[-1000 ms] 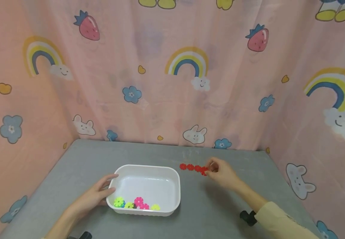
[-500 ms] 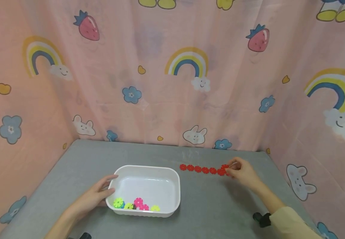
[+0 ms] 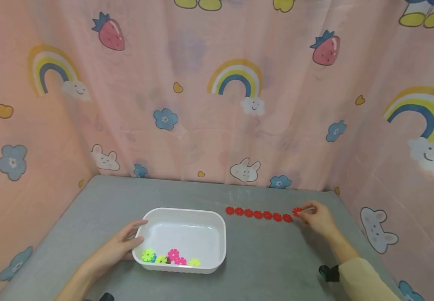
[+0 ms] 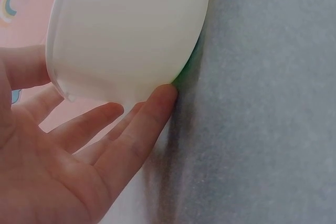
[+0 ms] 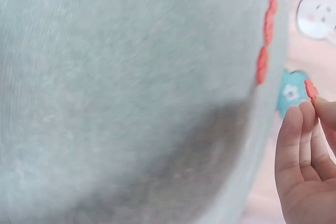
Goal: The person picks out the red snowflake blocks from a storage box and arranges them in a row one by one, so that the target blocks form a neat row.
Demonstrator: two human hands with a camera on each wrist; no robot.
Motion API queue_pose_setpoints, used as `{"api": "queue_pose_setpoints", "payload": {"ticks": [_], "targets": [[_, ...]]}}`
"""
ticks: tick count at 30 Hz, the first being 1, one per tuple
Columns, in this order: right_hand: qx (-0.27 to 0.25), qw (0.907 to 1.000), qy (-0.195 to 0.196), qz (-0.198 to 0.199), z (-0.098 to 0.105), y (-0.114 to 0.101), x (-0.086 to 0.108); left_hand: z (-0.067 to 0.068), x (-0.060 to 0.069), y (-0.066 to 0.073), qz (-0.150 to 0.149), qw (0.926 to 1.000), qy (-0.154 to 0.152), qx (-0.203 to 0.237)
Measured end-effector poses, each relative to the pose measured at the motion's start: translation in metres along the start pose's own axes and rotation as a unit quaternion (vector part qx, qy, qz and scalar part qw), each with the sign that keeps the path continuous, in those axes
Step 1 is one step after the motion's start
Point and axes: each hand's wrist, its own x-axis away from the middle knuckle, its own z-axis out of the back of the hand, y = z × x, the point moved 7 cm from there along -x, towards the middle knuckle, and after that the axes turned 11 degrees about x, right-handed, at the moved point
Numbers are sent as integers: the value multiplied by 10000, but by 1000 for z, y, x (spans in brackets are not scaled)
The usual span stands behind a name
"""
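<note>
My right hand (image 3: 320, 219) pinches a red flower-shaped disc (image 3: 297, 212) between thumb and fingers, just above the right end of a row of several red flower discs (image 3: 258, 214). In the right wrist view the pinched disc (image 5: 311, 91) stands on edge, apart from the row (image 5: 269, 27). A white plastic tray (image 3: 222, 240) sits on the table left of the row. At its left side my left hand (image 3: 117, 243) holds the rim; in the left wrist view some fingers (image 4: 134, 140) press on its outer wall.
Inside the tray's near side lie yellow-green flower discs (image 3: 148, 255), pink ones (image 3: 173, 254) and a bit of blue. The grey tabletop (image 3: 262, 259) meets a pink patterned curtain (image 3: 201, 142) at the back and sides. A black wrist mount (image 3: 328, 274) sits by my right sleeve.
My right hand has moved to the right. More red discs show in the row, and the last pinched disc is now raised apart from its end. The left hand and tray stay almost still.
</note>
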Motion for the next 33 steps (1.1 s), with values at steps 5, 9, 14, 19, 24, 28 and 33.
{"api": "queue_pose_setpoints", "payload": {"ticks": [5, 9, 14, 19, 24, 28, 33], "targets": [[-62, 9996, -66, -256, -6, 18, -7, 0, 0, 0, 3, 10000, 60, -46], [-132, 9992, -138, -341, -13, 29, -11, 1, -1, -1, -1, 10000, 76, -43], [-128, 9992, -102, -356, -16, 34, -15, 1, -2, -2, -20, 9999, 113, -79], [111, 9996, -37, -253, -14, 31, -15, 3, -1, 0, -80, 9997, 220, -27], [488, 9987, -119, -96, -9, 24, -6, 2, 0, 6, -315, 9993, 186, -102], [558, 9983, -160, 19, -5, 13, 4, 2, -1, 9, -360, 9988, 183, -285], [436, 9987, -159, 196, -4, -6, 18, 3, -2, 10, -359, 9986, 182, -336]]}}
